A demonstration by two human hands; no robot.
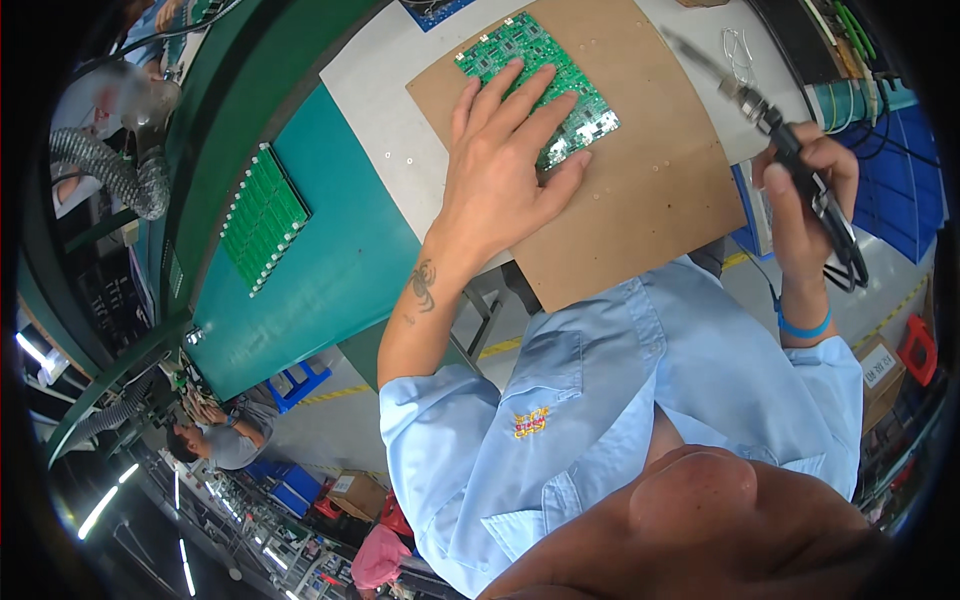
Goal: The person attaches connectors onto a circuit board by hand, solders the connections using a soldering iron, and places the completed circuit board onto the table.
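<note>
My left hand (pixel 515 160) lies flat with fingers spread across a green circuit board (pixel 535 45), which rests on a brown board (pixel 640 210). Its palm and fingers cover part of the circuit board; the far end and the right edge show. In my right hand (pixel 810 190) is a soldering iron (pixel 770 120) with a black handle and a metal shaft. I hold it raised to the right of the circuit board, its tip slanting toward the far left and apart from the board. A blue wrist strap (pixel 806 328) circles my right wrist.
Several green panels (pixel 265 220) lie stacked on the green mat (pixel 350 260) at left. Thin loose wire (pixel 738 55) curls beyond the soldering iron. Blue bins (pixel 900 185) stand at right. Another person (pixel 230 440) works at lower left, and a flexible duct (pixel 100 155) hangs at far left.
</note>
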